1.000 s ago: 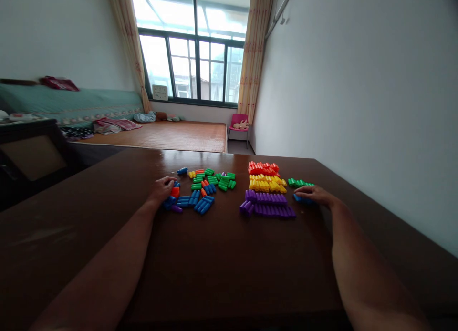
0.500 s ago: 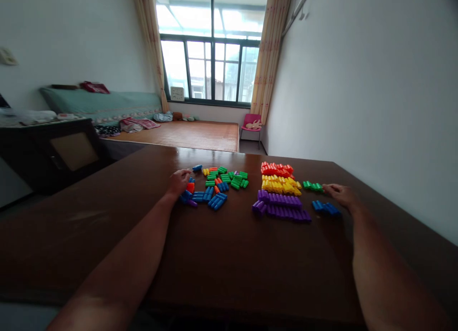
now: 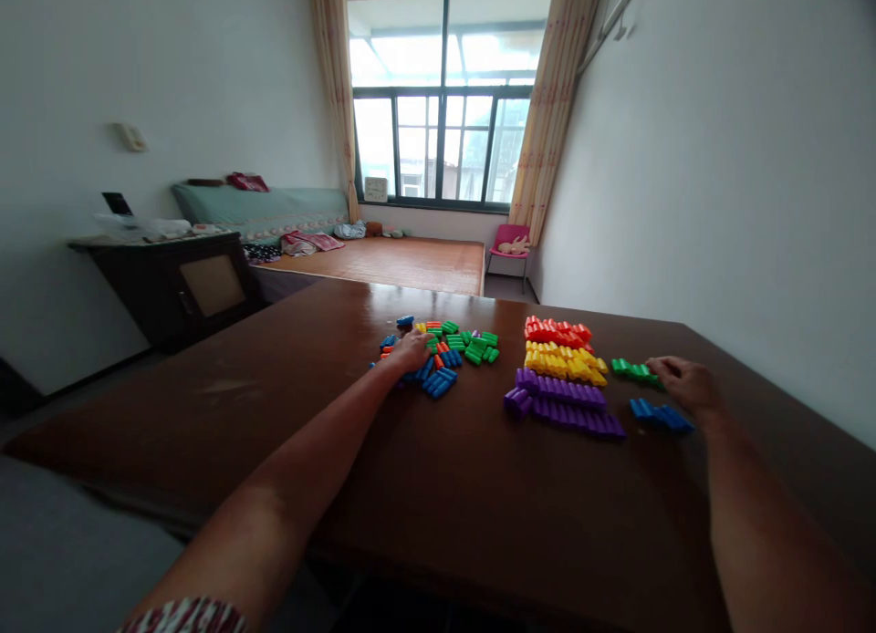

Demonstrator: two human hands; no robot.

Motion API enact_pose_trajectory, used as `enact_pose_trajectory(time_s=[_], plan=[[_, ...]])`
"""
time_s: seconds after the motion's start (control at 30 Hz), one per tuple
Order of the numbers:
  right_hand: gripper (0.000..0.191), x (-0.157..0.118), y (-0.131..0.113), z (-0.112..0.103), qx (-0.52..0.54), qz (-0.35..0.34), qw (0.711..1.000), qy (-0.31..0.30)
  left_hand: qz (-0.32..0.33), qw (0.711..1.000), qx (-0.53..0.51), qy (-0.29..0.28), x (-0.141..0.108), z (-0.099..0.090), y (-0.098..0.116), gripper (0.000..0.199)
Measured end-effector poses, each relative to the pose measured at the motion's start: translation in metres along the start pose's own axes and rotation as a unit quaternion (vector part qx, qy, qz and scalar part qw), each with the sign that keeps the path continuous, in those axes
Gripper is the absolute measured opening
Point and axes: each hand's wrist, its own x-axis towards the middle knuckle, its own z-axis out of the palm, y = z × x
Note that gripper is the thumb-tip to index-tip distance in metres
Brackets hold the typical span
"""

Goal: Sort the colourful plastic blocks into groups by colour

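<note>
Green row [image 3: 633, 370]: out on the right of the surface [image 3: 479, 505], and the right hand [image 3: 691, 384] is there at its right end!
Right grip: fingers bent, a narrow shape, tips at that end piece; whether they pinch it, I can't tell.
Left hand [image 3: 412, 348]: stretched over the mixed pile [image 3: 474, 352], back upward, covering several pieces!
Left grip: fingertips among green and yellow pieces, their spread hidden; holding one or not, can't tell.
Blue row [image 3: 661, 416]: just nearer than the green one, clearly apart.
Purple rows [image 3: 568, 400]: two lines, pieces bunched at their left end.
Yellow group [image 3: 562, 361]: right beyond the purple.
Red-orange group [image 3: 556, 330]: farthest back!
</note>
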Motion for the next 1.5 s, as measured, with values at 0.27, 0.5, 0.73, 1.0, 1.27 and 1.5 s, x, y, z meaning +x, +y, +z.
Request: enact_pose_trajectory(time_s=[0.27, 0.5, 0.73, 1.0, 1.27, 1.5], plan=[[0.042, -0.003, -0.017, -0.003, -0.048, 0.001, 0.998, -0.050, 0.078, 0.993, -0.084, 0.013, -0.004, 0.001, 0.002, 0.033], [0.041, -0.005, -0.033, -0.002, -0.062, -0.028, 0.997, -0.031, 0.091, 0.989, -0.107, 0.041, -0.010, -0.002, 0.008, 0.029], [0.038, -0.007, -0.069, -0.011, -0.013, -0.066, 0.998, -0.008, 0.081, 0.979, -0.154, 0.106, -0.017, -0.016, 0.016, 0.028], [0.036, -0.061, -0.231, -0.029, 0.311, -0.207, 0.914, -0.156, 0.211, 0.908, -0.361, 0.011, -0.040, -0.042, 0.101, 0.025], [0.035, -0.099, -0.277, -0.010, 0.360, -0.272, 0.862, -0.232, 0.205, 0.875, -0.438, -0.004, -0.056, -0.046, 0.121, 0.026], [0.048, -0.019, -0.143, -0.009, 0.369, -0.057, 0.928, 0.013, 0.158, 0.902, -0.394, 0.075, -0.036, -0.047, 0.072, 0.034]])
